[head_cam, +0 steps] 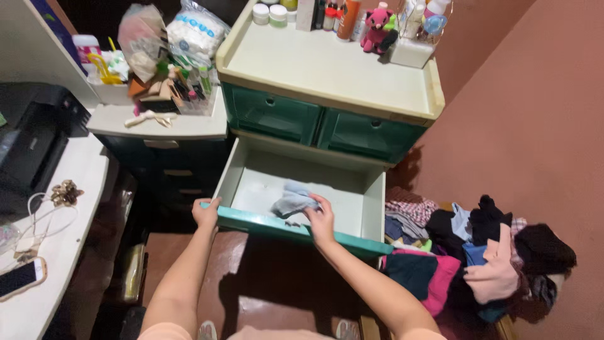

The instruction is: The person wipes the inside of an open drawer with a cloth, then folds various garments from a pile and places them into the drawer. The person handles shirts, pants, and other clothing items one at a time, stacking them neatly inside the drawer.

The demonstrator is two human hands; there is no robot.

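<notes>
Below the two shut green drawers (pixel 321 123) of a cream-topped plastic dresser (pixel 327 69), a wide teal-fronted drawer (pixel 352 189) stands pulled out toward the person, its pale inside almost bare. On the dresser top, along the back edge, stand jars, bottles and a small pink plush toy (pixel 377 28). To the left, a lower cabinet (pixel 160 126) carries a clear bin of clutter (pixel 182 85), plastic bags and a pack of cotton balls (pixel 195 28). Farther left, a white desk (pixel 60 233) holds a black printer (pixel 31 141), a tangle of white cable (pixel 47 217) and a phone (pixel 19 277) near its front edge. On the floor to the right, against the pink wall (pixel 535 126), lies a heap of mixed clothes (pixel 478 258) in black, pink, blue and plaid; it touches the drawer's right front corner. Nothing stands between the person and the drawer.

The left hand (pixel 206 214) is curled over the drawer's front rim at its left end, fingers hooked on the teal edge, gripping it. The right hand (pixel 321 220) reaches over the rim into the drawer, fingers partly bent and resting on a small grey-blue folded cloth (pixel 292 200). That cloth lies on the drawer floor, close to the front wall and a little right of centre; whether the fingers pinch it or only press on it cannot be told.
</notes>
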